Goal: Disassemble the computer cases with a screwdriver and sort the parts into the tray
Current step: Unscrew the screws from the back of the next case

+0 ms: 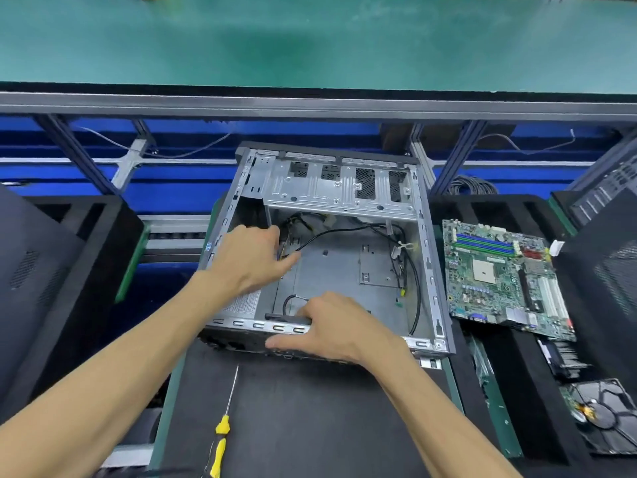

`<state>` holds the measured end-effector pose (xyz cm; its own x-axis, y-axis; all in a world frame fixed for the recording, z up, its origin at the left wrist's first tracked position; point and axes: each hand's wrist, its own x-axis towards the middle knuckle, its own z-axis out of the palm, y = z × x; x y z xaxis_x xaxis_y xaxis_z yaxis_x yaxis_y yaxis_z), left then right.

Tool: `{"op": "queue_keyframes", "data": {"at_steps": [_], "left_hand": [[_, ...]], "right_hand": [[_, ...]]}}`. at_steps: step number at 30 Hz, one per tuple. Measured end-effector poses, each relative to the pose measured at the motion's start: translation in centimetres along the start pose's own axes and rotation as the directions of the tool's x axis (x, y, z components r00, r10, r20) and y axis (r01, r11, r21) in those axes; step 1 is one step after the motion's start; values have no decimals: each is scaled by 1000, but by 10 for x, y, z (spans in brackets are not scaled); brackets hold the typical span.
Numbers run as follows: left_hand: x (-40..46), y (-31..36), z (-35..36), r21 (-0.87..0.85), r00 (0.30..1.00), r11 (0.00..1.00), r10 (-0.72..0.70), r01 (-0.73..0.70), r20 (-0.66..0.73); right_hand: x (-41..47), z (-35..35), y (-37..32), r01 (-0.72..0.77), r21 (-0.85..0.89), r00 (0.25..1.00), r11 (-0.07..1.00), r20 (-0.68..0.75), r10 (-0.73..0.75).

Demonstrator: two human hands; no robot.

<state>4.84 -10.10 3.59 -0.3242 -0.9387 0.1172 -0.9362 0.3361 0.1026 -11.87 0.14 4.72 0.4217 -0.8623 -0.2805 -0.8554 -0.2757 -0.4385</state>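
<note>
- Head view: an open computer case [344, 270] is seen lying on its side on a black foam mat [293, 408], its inside emptied down to loose black cables [412, 288] and a metal drive cage [341, 188] at the far end.
- The left hand [253, 258] is reached into the case's left side, fingers curled towards the cables; whether a cable is actually pinched cannot be told.
- The right hand [336, 327] is laid over the case's near rim, fingers curled around the edge and thumb stretched along the outer wall.
- A yellow-handled screwdriver [223, 429] is left on the mat, near the case.
- A green motherboard [503, 274] is placed on the tray [517, 391] just right of the case, with a hard drive [599, 412] nearer the viewer.
</note>
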Motion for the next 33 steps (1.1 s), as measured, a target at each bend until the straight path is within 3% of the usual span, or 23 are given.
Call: {"op": "queue_keyframes", "data": {"at_steps": [2,6,12,16,18,20,23,25,28,29,33], "left_hand": [[-4,0,3,3,999,1000,-18,18,-36],[20,-3,-1,-181,987,971,-156,159,34],[45,1,-6,-175,992,977,-124,121,-7],[13,-3,-5,-92,983,995,-62,47,-173],[-1,0,1,85,996,993,-78,82,-42],[-14,6,9,120,993,987,-114,111,19],[-24,16,12,10,994,996,-92,93,-64],[-22,17,13,-64,991,995,-81,74,-107],[-24,9,8,-311,979,940,-176,138,-98],[-28,7,8,-290,978,943,-191,160,-82],[-46,9,15,158,986,976,-159,148,56]], "right_hand": [[0,0,0,16,-15,1000,1000,-20,-17],[0,3,0,64,-63,996,996,-58,-68],[1,4,3,54,-47,996,997,-64,-57],[3,1,5,-89,198,995,976,-15,94],[10,0,6,-156,346,988,925,42,151],[18,-1,5,-166,379,986,911,71,150],[25,2,8,-169,399,982,901,146,119],[32,3,12,-228,499,970,836,189,152],[41,1,16,-298,602,955,740,176,240],[42,1,16,-299,616,954,729,170,247],[48,4,9,-311,664,950,680,204,235]]}}
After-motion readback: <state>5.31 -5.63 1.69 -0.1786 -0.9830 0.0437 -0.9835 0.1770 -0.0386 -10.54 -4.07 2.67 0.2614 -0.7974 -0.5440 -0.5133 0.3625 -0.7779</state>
